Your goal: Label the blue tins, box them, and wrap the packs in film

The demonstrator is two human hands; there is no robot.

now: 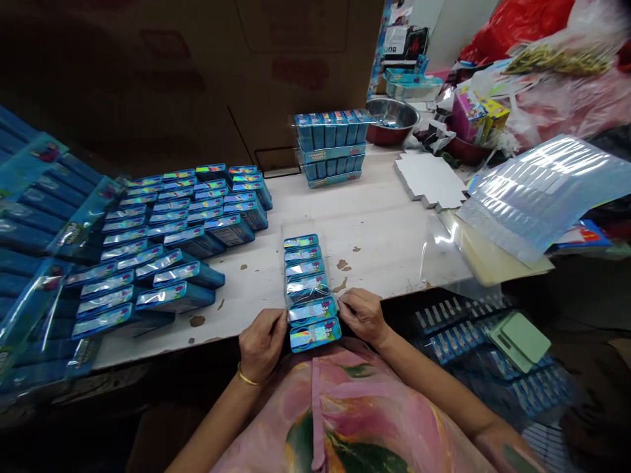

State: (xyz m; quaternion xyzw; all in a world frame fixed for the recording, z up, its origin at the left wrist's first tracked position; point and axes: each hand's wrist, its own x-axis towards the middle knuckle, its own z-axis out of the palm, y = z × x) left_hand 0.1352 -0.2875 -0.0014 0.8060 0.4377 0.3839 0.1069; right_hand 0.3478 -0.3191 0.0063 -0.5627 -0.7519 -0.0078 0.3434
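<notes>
A single row of small blue packs (304, 268) runs away from me at the table's front edge, the nearest pack against my clothing. Around the farther packs is a clear plastic sleeve (290, 230), sticking out past the far end. My left hand (263, 338) is closed beside the near left end of the row, thumb and fingers pinched at the plastic's edge. On the opposite side my right hand (363, 315) pinches the plastic's near right edge in the same way. The two nearest packs lie between my hands; the fingertips are partly hidden.
Many upright blue packs (187, 213) crowd the table's left, beside plastic-wrapped stacks (29, 249). Filled display trays (332, 154) stand at the back near a metal bowl (392, 121). White flat cartons (430, 180) and clear plastic sheets (547, 194) lie right; a green scale-like object (520, 341) sits lower.
</notes>
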